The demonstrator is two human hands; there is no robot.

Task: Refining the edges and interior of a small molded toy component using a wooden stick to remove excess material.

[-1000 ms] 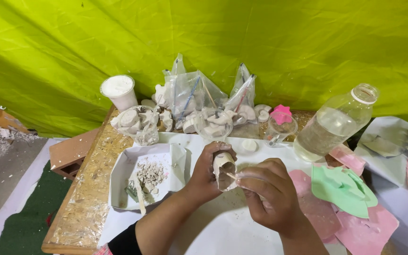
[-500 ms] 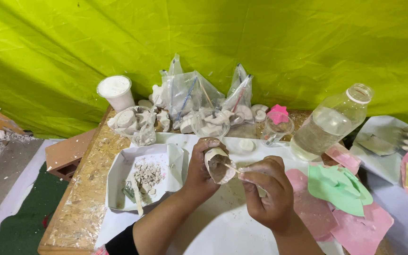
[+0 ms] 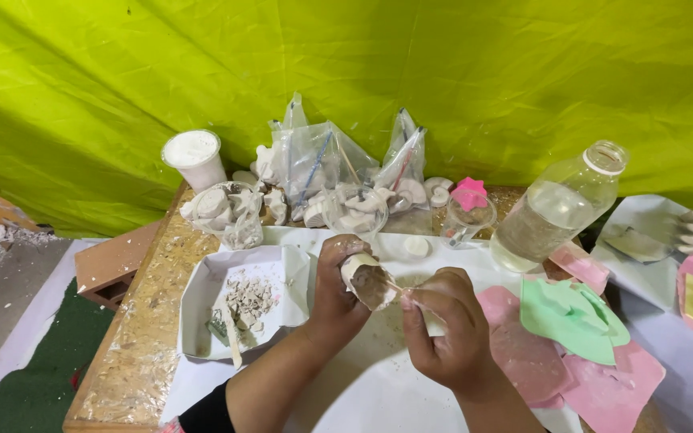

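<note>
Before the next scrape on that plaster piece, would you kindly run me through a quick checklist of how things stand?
1. Left hand grips the plaster piece: ok.
2. Right hand pinches the thin stick: ok.
3. Stick tip touches the piece: ok.
4. White tray with crumbs beside the left hand: ok.
5. Bottle apart from both hands, leaning rather than upright: not ok.
6. Crack-free piece: cannot tell.
</note>
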